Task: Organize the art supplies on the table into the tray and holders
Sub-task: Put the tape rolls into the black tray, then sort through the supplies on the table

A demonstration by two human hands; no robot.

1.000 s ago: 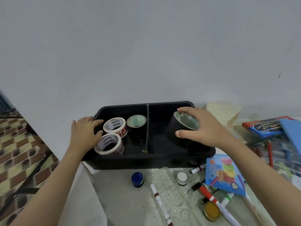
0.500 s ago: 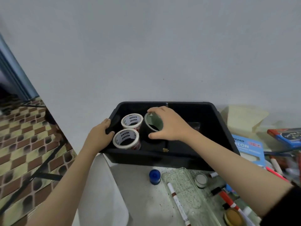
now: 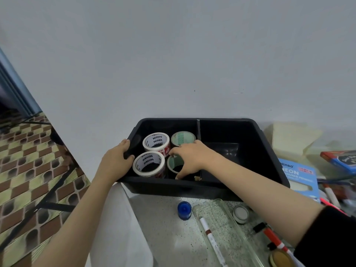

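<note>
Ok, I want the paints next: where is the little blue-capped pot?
In the head view, the blue-capped pot stands on the table just in front of the black tray, immediately left of the clear tray.

The light is soft and even, fairly bright on the pale wall (image 3: 173,54), and shadows are faint and soft-edged. The black tray (image 3: 262,151) swallows detail inside (only a faint sheen shows on its right compartment floor), and the black tape roll (image 3: 170,163) nearly merges with it. Wide-angle bending curves the door frame (image 3: 15,87) at left; the markers (image 3: 330,195) at the right edge are smeared by blur.
</note>
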